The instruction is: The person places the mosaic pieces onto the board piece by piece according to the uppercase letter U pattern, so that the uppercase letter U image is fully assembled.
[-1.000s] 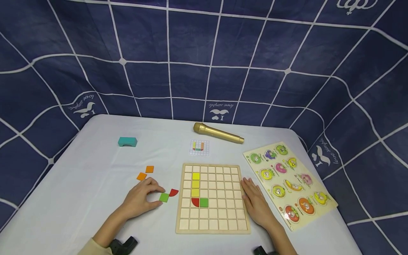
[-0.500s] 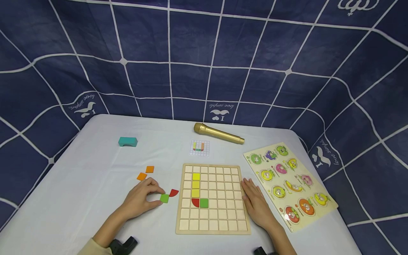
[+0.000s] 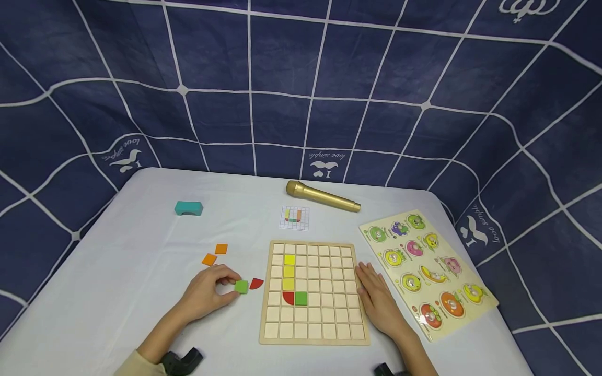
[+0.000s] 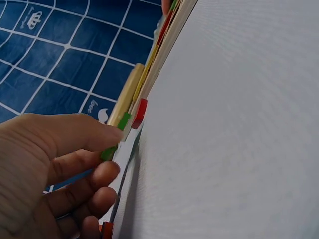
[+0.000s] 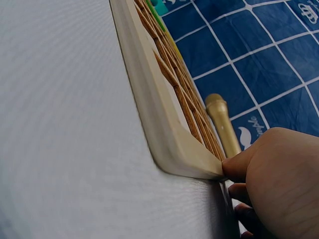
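Note:
My left hand (image 3: 209, 292) pinches a green square tile (image 3: 241, 287) between thumb and fingertips, left of the wooden grid board (image 3: 314, 340). In the left wrist view the green tile (image 4: 123, 121) is partly hidden by the thumb. Just right of it lies a red quarter-circle tile (image 3: 256, 283). Two orange square tiles (image 3: 221, 249) lie beyond the hand. Set in the board are three yellow squares (image 3: 288, 271) in a column, a red quarter circle (image 3: 288, 298) below them and a green square (image 3: 301, 298) beside that. My right hand (image 3: 380, 303) rests along the board's right edge, fingers extended.
A small pattern card (image 3: 294, 218) lies behind the board, with a gold microphone (image 3: 323, 196) beyond it. A fruit puzzle board (image 3: 428, 271) is on the right. One teal arch block (image 3: 188, 208) stands at the back left of the white table (image 3: 117, 250).
The green tile at my left fingertips shifts slightly away from the red quarter circle, and the thumb and fingers close in on it. My right hand stays still on the board's edge.

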Demonstrator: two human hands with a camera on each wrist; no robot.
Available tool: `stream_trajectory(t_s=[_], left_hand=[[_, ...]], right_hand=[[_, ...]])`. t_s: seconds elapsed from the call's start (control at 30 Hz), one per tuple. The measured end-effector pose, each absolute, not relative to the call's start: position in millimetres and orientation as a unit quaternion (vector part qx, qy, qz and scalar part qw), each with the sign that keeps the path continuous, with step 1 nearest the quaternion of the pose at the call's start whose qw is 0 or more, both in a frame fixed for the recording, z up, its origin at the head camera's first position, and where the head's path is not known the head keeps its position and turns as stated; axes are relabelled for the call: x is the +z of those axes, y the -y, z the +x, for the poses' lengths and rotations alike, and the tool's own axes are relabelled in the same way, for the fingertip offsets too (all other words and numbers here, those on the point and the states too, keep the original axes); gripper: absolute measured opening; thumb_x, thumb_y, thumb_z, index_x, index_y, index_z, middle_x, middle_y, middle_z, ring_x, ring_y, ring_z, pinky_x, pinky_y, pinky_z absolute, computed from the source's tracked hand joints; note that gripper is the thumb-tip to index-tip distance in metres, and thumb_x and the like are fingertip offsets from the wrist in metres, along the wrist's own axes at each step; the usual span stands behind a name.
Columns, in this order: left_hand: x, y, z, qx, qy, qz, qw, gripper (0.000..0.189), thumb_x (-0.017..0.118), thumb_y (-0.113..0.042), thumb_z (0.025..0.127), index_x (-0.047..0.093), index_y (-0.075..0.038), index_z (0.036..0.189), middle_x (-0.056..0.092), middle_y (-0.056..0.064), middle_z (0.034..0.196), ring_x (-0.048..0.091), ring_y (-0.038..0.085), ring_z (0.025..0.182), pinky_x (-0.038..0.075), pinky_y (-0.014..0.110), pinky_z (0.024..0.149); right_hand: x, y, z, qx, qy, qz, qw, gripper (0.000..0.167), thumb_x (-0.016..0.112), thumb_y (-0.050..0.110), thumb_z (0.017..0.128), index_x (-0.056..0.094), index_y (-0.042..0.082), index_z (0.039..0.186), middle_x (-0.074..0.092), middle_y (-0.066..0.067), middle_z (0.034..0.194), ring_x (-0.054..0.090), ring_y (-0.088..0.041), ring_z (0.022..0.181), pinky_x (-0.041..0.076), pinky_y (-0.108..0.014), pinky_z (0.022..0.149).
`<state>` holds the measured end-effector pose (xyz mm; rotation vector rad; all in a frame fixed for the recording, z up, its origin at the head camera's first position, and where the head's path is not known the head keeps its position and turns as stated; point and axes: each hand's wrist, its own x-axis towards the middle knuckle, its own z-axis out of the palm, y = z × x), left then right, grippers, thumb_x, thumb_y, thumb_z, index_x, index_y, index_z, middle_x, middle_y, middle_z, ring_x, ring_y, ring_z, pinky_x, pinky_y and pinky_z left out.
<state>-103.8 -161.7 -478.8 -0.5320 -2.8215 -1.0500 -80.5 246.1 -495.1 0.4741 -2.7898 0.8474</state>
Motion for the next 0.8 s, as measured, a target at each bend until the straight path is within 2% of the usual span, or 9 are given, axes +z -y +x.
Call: stream_trajectory(t_s=[0.23,0.8], left_hand=[[-468.5,150.7,-104.7,-0.394,0.904,-0.166,0.025,0.027,0.080,-0.005,0.065,0.067,-0.018,0.085,0.055,-0.009,0.073,0.049,0.009,0.070,0.044,0.025,0.064],[-447.4,65.0,-109.1,-0.400,0.885,-0.240,-0.006,0.022,0.080,-0.017,0.066,0.066,-0.015,0.083,0.056,-0.008,0.069,0.051,0.010,0.066,0.041,0.023,0.061]], right_hand=[[-495.1,-246.2,-80.6,0.288,0.940,0.160,0.092,0.048,0.055,0.005,0.090,0.041,-0.002,0.136,0.035,-0.016,0.143,0.024,-0.032,0.134,0.015,-0.054,0.104],[-496.6,-247.2,-81.3,0.289,0.939,0.161,0.092,0.049,0.055,0.004,0.090,0.040,-0.001,0.136,0.034,-0.015,0.143,0.024,-0.032,0.135,0.014,-0.052,0.105]])
